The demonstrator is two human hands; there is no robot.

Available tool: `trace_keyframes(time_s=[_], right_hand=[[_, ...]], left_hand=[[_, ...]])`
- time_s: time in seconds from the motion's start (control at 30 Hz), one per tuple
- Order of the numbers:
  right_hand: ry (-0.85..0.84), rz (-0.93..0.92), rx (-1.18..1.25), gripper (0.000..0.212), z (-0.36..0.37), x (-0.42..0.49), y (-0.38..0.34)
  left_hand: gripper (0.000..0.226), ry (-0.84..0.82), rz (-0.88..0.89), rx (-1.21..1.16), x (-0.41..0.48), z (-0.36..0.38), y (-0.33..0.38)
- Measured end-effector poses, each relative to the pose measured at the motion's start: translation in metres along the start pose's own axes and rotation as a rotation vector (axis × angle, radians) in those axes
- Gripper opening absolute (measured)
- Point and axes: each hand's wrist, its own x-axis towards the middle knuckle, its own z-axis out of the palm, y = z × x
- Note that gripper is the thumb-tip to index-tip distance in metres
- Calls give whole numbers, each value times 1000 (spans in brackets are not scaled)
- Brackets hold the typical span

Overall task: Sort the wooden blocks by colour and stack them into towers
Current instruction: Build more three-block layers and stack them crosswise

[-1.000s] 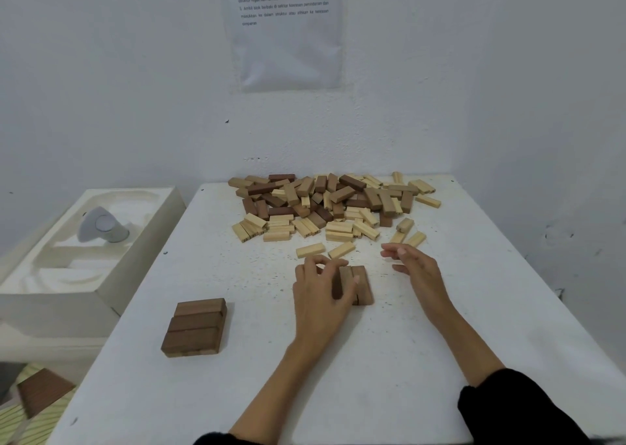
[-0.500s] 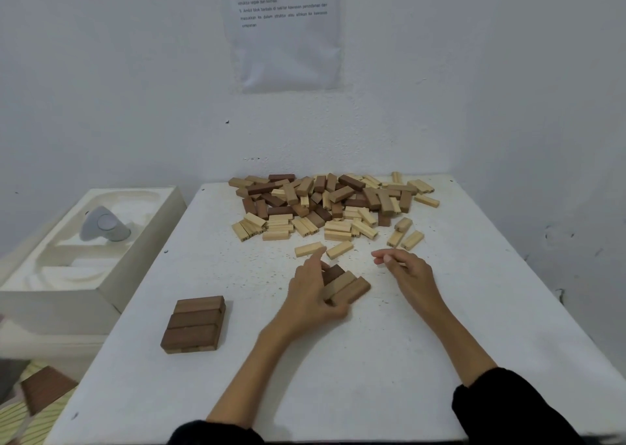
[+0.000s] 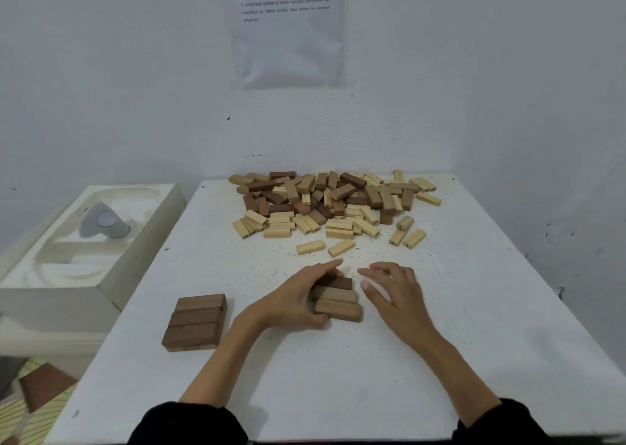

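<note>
The left hand [image 3: 298, 300] cups the left ends of three medium-brown blocks [image 3: 337, 299] lying side by side in a row at the centre of the counter [image 3: 474, 309]; its grip presses against them rather than enclosing them. The right hand [image 3: 394, 292] hovers just beside the right ends, fingers spread, grip open and holding nothing. The step in hand appears to be squaring this row into a tower base. To do it well, the right palm should close flat against the free ends while the left braces, so all ends sit flush. The finished dark-brown layer [image 3: 196, 321] lies well apart to the left. The unsorted pile [image 3: 332, 204] remains at the far edge.
</note>
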Motion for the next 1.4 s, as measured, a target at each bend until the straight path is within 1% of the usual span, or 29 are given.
trace_keyframes(time_s=[0.1, 0.2, 0.23, 0.27, 0.33, 0.4, 0.43, 0.47, 0.53, 0.57, 0.63, 0.7, 0.83, 1.0, 1.13, 1.3, 1.4], right_hand=[[47, -30, -4, 71, 1, -12, -7], [-20, -45, -103, 98, 3, -34, -14], [-20, -32, -140, 101, 4, -39, -16], [1, -11, -147, 99, 5, -43, -16], [56, 13, -179, 80, 7, -47, -15], [83, -21, -250, 61, 9, -49, -15], [66, -49, -279, 58, 9, -50, -17], [-15, -57, -307, 65, 7, -49, -20], [-191, -52, -377, 103, 2, -47, -24], [-276, -19, -385, 117, -2, -47, -25], [-378, 25, -399, 127, -8, -44, -29], [-441, 40, -394, 132, -11, -41, -32], [-525, 10, -434, 140, -8, -34, -33], [-580, 8, -426, 145, -4, -30, -36], [-580, 13, -427, 144, -3, -31, -36], [-562, 5, -437, 144, -6, -29, -33], [-509, 13, -430, 143, -11, -25, -30]], left_hand=[[91, 29, -1, 11, -5, 2, 1], [90, 102, -13, 58, -11, 7, 5], [89, 128, -19, 84, -13, 10, 7], [88, 152, -19, 104, -15, 13, 8], [87, 189, -18, 119, -19, 17, 10], [87, 195, -25, 93, -22, 18, 11], [88, 187, -26, 63, -23, 17, 10], [91, 176, -28, 32, -24, 17, 10], [109, 159, -80, 57, -26, 18, 6], [123, 152, -136, 135, -28, 19, 4], [146, 120, -257, 310, -36, 23, -1], [153, 71, -310, 379, -44, 28, -2], [145, 36, -288, 439, -47, 35, 3], [132, 54, -272, 403, -37, 41, 10], [132, 29, -270, 423, -33, 40, 7], [142, 11, -261, 462, -33, 34, 0], [139, 48, -198, 384, -34, 24, -2]])
